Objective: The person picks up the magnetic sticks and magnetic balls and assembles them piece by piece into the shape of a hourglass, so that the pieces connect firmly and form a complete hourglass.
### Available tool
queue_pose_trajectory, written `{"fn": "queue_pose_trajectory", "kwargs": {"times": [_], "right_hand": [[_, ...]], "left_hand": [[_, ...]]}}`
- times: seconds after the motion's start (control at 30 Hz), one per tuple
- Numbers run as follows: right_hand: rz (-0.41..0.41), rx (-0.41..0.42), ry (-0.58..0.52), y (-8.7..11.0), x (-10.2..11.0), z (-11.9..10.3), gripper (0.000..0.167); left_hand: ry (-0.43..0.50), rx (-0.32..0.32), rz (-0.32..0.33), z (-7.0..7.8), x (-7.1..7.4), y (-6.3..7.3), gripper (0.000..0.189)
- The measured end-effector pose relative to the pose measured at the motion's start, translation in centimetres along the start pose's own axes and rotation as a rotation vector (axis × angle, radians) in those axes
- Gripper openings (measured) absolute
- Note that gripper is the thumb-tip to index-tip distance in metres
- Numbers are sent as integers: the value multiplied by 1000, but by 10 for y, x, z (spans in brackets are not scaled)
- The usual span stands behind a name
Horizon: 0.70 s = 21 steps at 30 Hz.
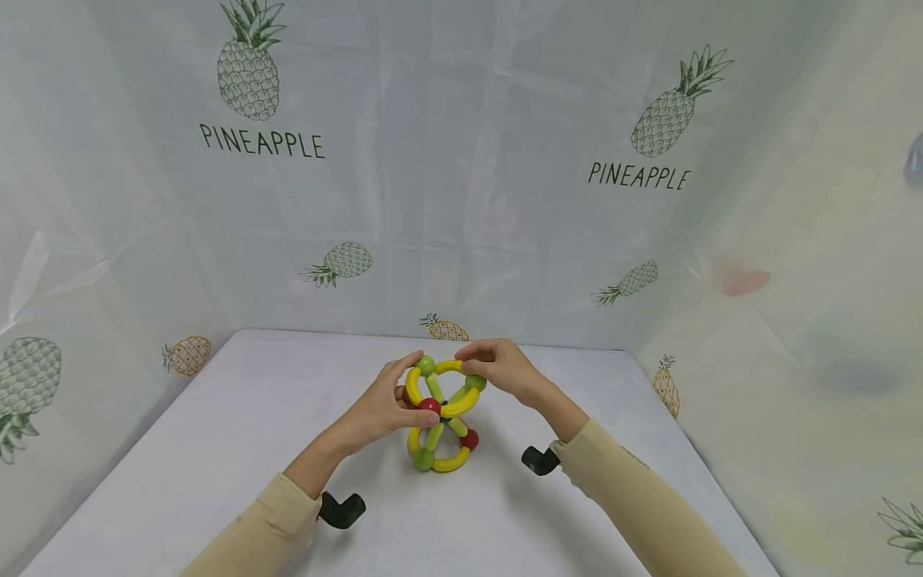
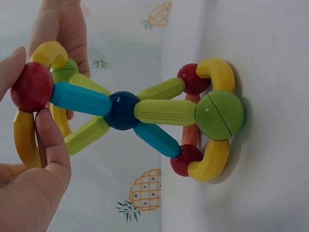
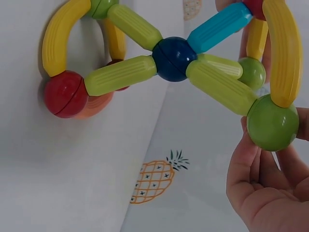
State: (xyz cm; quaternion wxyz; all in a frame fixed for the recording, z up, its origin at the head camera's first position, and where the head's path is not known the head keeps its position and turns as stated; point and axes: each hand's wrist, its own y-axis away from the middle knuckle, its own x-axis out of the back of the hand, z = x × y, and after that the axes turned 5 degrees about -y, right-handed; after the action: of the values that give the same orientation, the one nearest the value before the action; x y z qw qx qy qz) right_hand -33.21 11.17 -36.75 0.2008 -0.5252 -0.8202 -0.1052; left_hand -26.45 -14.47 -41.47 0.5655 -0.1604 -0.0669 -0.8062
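An hourglass-shaped magnetic ball-and-stick toy (image 1: 451,410) stands upright on the white table, a ring of curved yellow rods and balls at top and bottom. Straight green and blue rods meet at a dark blue ball (image 2: 122,110) in its middle. My left hand (image 1: 375,410) grips the upper ring, thumb and fingers around a red ball (image 2: 32,87). On the other side, my right hand (image 1: 510,373) holds a green ball (image 3: 273,122) of that ring with its fingertips. The lower ring, with a green ball (image 2: 220,114) and red balls, rests on the tabletop.
The white table (image 1: 288,385) reaches back to a hanging sheet (image 1: 461,200) printed with pineapples. Black curved pieces (image 1: 342,510) stick out at both wrists, beside beige sleeves (image 1: 634,489).
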Motion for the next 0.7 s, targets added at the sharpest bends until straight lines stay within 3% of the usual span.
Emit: {"fn": "queue_pose_trajectory", "kwargs": {"times": [0.33, 0.7], "right_hand": [[17, -3, -47, 4, -1, -3, 27], [3, 3, -107, 3, 1, 5, 26]], "left_hand": [[-4, 17, 8, 0, 0, 1, 109], [-37, -12, 1, 3, -1, 1, 109]]}}
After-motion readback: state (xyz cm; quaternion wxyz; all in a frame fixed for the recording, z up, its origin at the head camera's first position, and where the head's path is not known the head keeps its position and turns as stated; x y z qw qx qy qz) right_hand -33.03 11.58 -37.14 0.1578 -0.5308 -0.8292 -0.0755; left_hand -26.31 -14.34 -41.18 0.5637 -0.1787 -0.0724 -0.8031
